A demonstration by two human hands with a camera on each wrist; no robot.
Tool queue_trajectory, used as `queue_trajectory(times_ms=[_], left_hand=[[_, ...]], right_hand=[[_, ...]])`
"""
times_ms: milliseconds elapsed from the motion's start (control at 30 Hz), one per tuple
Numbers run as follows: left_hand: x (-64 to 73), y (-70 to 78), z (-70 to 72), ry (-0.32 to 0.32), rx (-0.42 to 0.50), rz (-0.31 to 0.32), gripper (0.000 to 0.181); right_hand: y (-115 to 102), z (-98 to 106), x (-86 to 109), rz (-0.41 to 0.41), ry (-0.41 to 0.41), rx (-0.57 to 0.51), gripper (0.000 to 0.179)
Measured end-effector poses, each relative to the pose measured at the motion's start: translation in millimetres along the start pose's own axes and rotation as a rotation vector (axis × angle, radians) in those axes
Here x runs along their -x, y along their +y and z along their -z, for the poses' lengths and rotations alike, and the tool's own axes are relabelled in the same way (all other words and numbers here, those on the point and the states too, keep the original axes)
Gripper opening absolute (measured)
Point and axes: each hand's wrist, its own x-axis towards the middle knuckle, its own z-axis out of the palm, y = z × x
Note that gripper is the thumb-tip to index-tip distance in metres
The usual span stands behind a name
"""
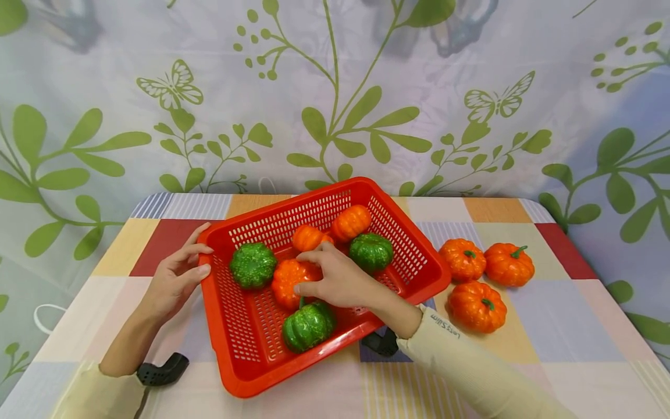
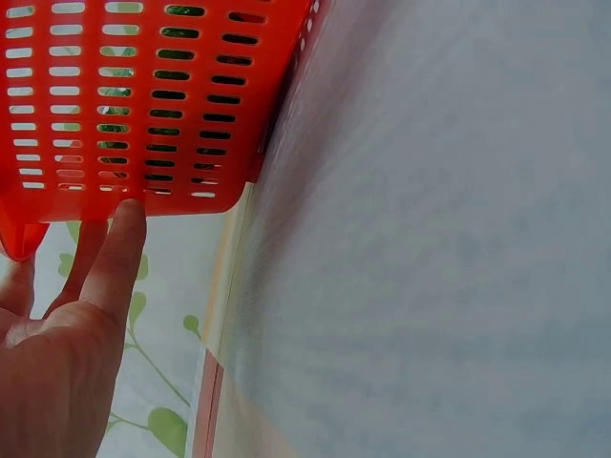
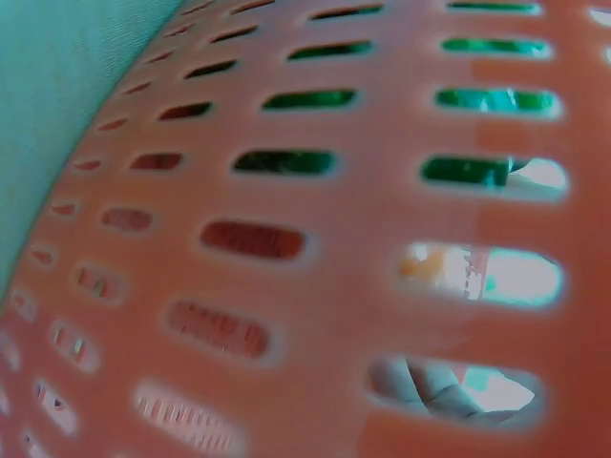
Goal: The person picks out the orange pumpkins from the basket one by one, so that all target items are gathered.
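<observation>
Left hand: left hand (image 1: 178, 276) grips the red basket (image 1: 230, 381) by its rim, at 9 o'clock.
Right hand: right hand (image 1: 340, 279) reaches in from 4 o'clock, thumb and fingers pinching an orange pumpkin (image 1: 285, 286).
Pinched pumpkin: inside the basket, toward 9 o'clock from its middle.
Green pumpkins: three in the basket, at 10 (image 1: 253, 265), 2 (image 1: 371, 253) and 6 o'clock (image 1: 309, 327).
Other orange pumpkins: two at 12 (image 1: 307, 237) and 1 o'clock (image 1: 352, 223) in the basket.
Table: table (image 1: 576, 349) bears three loose pumpkins (image 1: 477, 306) at 3 o'clock from the basket.
</observation>
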Motion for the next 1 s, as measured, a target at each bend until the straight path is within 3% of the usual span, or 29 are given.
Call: queue_trajectory(times_ms=[467,667,1000], left_hand=[[0.6,-0.9,0.3,0.0,-0.012,-0.013,0.037],[-0.5,0.5,0.6,-0.009,0.0,-0.012,0.037],[-0.3,-0.4,1.1,-0.004,-0.005,-0.001,0.037]], right_hand=[[-1.6,-1.9,-0.6,-0.04,-0.016,0.017,0.038],[-0.4,-4.1,-2.7,-0.012,-0.002,0.066,0.034],[-1.4,-5.1,-2.6,0.003,0.004,0.084,0.043]])
